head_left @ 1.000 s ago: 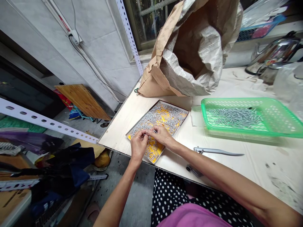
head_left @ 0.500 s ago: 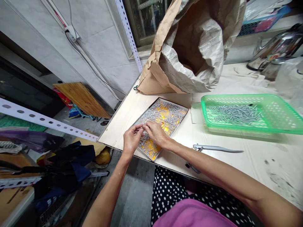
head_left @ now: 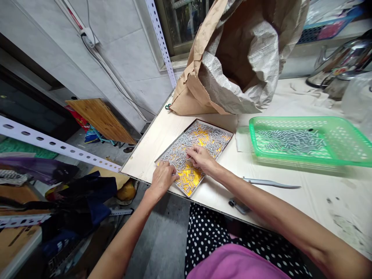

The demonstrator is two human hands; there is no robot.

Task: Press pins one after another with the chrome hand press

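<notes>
1. Yellow shows between the metal pins in the shallow tray, mid-picture in the head view; the patch is widest toward the tray's six o'clock.
2. Left hand, at the tray's eight o'clock, has curled fingers; whether they pinch anything, I cannot tell.
3. Right hand, over the tray's middle, has fingertips gathered close; whether a pin sits between them, I cannot tell.
4. Green basket, at three o'clock, holds a pile of similar pins.
5. Work looks unfinished: most tray pins lie crowded and jumbled, and few seem lined up.
</notes>
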